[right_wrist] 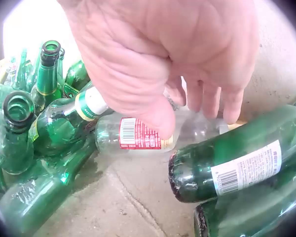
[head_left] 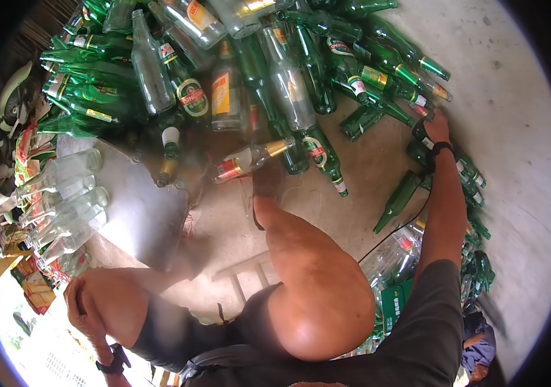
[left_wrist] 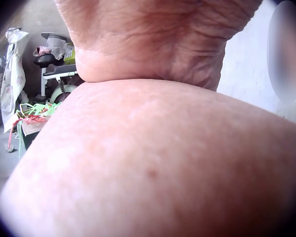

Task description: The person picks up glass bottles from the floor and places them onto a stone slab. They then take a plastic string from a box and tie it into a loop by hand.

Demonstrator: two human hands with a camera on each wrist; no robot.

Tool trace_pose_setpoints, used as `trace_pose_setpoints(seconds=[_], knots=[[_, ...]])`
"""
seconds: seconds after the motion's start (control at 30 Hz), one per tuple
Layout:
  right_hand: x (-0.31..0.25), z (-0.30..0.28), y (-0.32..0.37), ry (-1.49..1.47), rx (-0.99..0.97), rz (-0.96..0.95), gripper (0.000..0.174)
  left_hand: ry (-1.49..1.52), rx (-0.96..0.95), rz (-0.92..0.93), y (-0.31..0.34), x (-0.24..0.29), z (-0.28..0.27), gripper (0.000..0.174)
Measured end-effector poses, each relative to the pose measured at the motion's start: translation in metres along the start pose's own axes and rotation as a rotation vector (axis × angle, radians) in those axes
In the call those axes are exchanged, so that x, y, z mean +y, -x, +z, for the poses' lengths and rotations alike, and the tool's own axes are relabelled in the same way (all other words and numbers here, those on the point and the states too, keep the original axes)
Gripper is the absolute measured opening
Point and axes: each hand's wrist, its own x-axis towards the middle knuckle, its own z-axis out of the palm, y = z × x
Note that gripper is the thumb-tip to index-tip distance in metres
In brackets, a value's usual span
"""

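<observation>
My right hand (head_left: pixel 438 129) reaches out to the far right side of the bottle heap. In the right wrist view its thumb presses on a clear glass bottle (right_wrist: pixel 107 140) with a red label, while the other fingers curl over the far side near the neck. That bottle lies on its side just above the concrete floor. Green glass bottles (right_wrist: pixel 246 158) lie close by on the right, and more green bottles (right_wrist: pixel 59 126) crowd the left. My left hand (head_left: pixel 80 302) rests on the left knee (head_left: pixel 120 300), holding nothing; its fingers are hidden in the left wrist view.
A large heap of green and clear bottles (head_left: pixel 317 77) spreads across the far floor. Several clear bottles (head_left: pixel 62 187) stand in a cluster at left. A green box (head_left: pixel 394 303) sits beside the right arm. A thin dark cord (head_left: pixel 394 229) runs below that arm.
</observation>
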Motion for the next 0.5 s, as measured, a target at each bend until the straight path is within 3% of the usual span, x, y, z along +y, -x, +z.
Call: trace_pose_setpoints(seconds=[0.07,0.5], knots=[[-0.004,-0.005,-0.001,-0.039,-0.111,0.044,0.069,-0.032,-0.001,0.010,-0.002,0.003,0.000,0.033],[-0.033,-0.013,-0.002,0.189,-0.146,0.088,0.063,-0.052,-0.042,-0.020,-0.015,0.030,0.008,0.040]])
